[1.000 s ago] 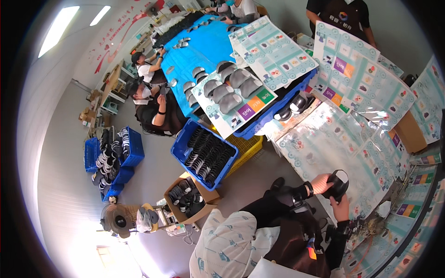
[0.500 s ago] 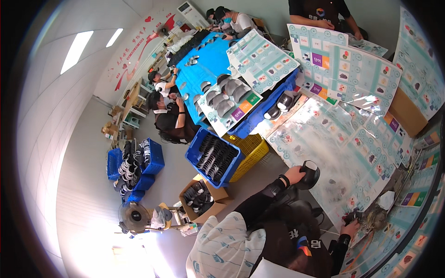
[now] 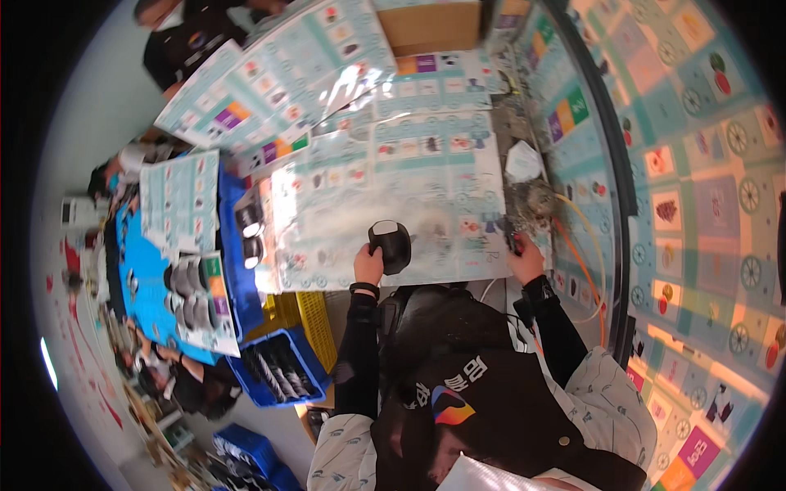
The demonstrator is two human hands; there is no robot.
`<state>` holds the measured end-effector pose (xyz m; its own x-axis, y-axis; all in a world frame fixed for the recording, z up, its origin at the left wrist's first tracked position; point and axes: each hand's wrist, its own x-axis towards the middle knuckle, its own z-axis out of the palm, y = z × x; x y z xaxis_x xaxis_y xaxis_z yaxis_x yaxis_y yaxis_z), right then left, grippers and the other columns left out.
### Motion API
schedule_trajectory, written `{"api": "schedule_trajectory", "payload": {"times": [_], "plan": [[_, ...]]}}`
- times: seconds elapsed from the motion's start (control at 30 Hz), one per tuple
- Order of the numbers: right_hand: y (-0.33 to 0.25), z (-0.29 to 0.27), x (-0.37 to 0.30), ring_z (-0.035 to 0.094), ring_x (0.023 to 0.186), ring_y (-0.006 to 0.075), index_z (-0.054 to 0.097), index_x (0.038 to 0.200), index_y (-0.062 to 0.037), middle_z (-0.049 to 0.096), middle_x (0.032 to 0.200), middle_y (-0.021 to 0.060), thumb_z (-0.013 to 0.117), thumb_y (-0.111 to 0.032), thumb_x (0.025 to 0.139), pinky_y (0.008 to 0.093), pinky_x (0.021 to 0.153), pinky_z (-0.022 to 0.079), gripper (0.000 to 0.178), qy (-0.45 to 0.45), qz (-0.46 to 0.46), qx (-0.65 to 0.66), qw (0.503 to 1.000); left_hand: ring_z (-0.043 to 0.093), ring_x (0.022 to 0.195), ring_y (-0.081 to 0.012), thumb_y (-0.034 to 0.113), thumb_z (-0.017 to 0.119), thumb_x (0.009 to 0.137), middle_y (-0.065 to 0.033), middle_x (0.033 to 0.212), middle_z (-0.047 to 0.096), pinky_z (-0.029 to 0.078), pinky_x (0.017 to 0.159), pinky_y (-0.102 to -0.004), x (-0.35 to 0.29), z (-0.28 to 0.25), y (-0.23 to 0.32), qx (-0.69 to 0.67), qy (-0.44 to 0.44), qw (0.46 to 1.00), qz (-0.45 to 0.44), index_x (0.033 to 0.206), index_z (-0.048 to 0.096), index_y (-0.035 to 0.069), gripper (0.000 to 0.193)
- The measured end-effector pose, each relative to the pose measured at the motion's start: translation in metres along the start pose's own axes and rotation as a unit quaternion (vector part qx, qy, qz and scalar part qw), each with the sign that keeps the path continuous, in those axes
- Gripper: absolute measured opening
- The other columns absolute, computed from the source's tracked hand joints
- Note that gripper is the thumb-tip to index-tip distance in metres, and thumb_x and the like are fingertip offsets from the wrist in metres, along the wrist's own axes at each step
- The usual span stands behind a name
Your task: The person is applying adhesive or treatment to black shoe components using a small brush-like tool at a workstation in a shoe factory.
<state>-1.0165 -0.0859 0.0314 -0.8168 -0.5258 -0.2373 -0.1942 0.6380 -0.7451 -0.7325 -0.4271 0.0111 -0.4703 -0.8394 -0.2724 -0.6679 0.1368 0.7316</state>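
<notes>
My left hand (image 3: 369, 265) is closed on the edge of a black rounded shell piece (image 3: 396, 250) with a white patch on top. It is held above the near part of the sheet-covered table (image 3: 426, 196), where a whitish dusty haze marks the surface. At the table's right edge, my right hand (image 3: 526, 260) is closed round a small dark hand tool (image 3: 512, 237); its exact kind is hard to make out. Beside that hand run an orange hose (image 3: 583, 278) and a yellow hose (image 3: 596, 214). Two similar black pieces (image 3: 250, 217) lie left of the table.
Printed sheets (image 3: 270, 86) stand behind the table, with a cardboard box (image 3: 430, 29) at the back. A panel with a dark frame (image 3: 616, 164) bounds the right. Blue crates (image 3: 246, 360) and a yellow basket (image 3: 315, 327) stand left. Other people work beyond a blue table (image 3: 143, 270).
My view has swung to the right, so the table now lies straight ahead. Both hands still hold their things, with the black piece over the table and the tool at its right edge.
</notes>
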Motion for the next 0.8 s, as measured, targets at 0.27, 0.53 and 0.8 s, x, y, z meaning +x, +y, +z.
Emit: {"api": "schedule_trajectory", "payload": {"times": [0.27, 0.53, 0.8], "plan": [[-0.104, -0.006, 0.017, 0.066, 0.086, 0.0108, 0.07, 0.122, -0.0013, 0.073, 0.096, 0.0007, 0.063, 0.001, 0.081, 0.0292, 0.059, 0.056, 0.042, -0.126, 0.133, 0.323, 0.929, 0.068, 0.099, -0.0501, 0.026, 0.065, 0.092, -0.0288, 0.1, 0.074, 0.054, 0.087, -0.0556, 0.099, 0.069, 0.074, 0.093, -0.055, 0.992, 0.066, 0.106, 0.072, -0.003, 0.033], [-0.172, 0.03, 0.044, 0.066, 0.059, 0.0191, 0.07, 0.124, -0.0061, 0.07, 0.082, 0.0095, 0.073, -0.017, 0.083, 0.0347, 0.054, 0.054, 0.042, -0.138, 0.158, 0.206, 0.956, 0.069, 0.103, -0.0475, 0.029, 0.067, 0.092, -0.0274, 0.106, 0.074, 0.055, 0.09, -0.0532, 0.153, 0.089, 0.054, 0.1, -0.064, 0.991, 0.054, 0.112, 0.073, -0.002, 0.037], [-0.217, 0.087, 0.086, 0.068, 0.073, 0.0366, 0.069, 0.114, -0.0035, 0.07, 0.085, 0.019, 0.067, -0.019, 0.084, 0.0456, 0.066, 0.051, 0.034, -0.155, 0.033, 0.0, 0.987, 0.069, 0.104, -0.0463, 0.034, 0.064, 0.099, -0.0271, 0.11, 0.074, 0.055, 0.091, -0.0512, 0.142, 0.075, 0.042, 0.034, -0.076, 0.995, 0.049, 0.118, 0.072, -0.002, 0.042]]}}
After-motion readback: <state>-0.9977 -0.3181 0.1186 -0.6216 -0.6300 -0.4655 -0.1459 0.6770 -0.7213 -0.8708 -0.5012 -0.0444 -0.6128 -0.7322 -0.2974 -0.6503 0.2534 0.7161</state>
